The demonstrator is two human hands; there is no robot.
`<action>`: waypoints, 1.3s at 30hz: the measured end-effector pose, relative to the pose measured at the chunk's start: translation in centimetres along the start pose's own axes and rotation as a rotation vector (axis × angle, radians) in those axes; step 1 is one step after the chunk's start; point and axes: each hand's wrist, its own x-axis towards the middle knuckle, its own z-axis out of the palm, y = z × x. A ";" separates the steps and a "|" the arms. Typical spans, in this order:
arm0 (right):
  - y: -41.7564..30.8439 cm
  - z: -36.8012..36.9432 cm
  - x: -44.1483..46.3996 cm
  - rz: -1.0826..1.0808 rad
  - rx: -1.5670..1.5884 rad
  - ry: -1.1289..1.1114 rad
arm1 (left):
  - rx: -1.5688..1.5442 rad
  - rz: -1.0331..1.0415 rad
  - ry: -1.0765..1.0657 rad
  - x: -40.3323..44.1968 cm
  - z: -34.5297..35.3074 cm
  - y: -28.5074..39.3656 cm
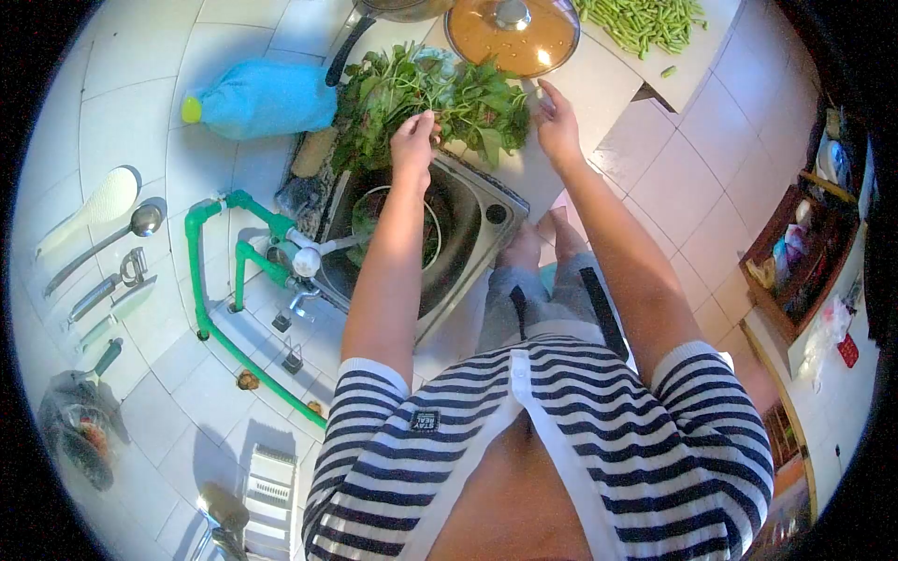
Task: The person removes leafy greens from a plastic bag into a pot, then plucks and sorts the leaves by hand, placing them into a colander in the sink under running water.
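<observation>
A large heap of leafy greens (369,126) lies on the counter behind the sink, with green and some purplish leaves. My left hand (412,150) is closed at the front of the heap, its fingertips pinched at the stems. Just right of the heap, my right hand (558,131) has its index finger stretched out and the thumb apart, near the outermost leaves. What lies behind its fingers is partly hidden. Below my left forearm, the sink (458,220) holds a round strainer or bowl (433,220), partly covered by the arm.
A glass lid (513,39) and a dark-handled pot (407,7) stand beyond the greens. Cut green beans (645,23) lie at top right. A blue-covered bottle (267,99) is at left. Green pipes (195,262) and a faucet (304,262) border the sink; utensils (108,201) hang on the wall.
</observation>
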 end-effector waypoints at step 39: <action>0.7 7.3 -4.5 0.159 -0.373 -0.352 | 0.082 0.096 -0.007 -2.5 -5.0 2.8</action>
